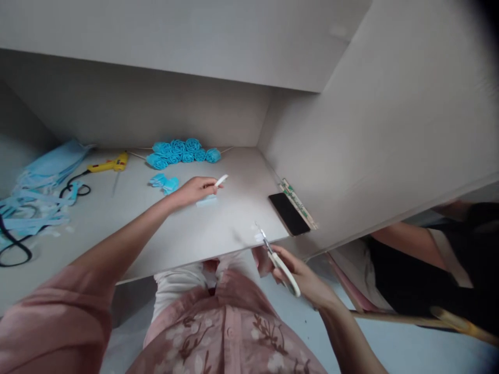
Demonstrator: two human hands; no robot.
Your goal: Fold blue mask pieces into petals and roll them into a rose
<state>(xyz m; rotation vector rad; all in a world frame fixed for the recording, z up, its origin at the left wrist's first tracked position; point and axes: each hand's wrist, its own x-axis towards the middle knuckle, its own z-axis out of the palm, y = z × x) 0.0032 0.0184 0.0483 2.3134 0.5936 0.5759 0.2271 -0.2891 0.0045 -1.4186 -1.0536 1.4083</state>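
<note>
Presumably for safety, scissors (pixel 287 274) are gripped blades-outward by right hand (pixel 304 277); white object (pixel 221 181) is pinched by left hand (pixel 197 189).

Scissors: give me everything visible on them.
The scissors have off-white, plastic-looking handles and slim, shiny, metal-looking blades. The right hand grips them by the handles, fingers covering part of these. They slant, blades pointing up and left in the picture, tips over the front part of the pale tabletop. Blur hides whether the blades are fully closed.
</note>
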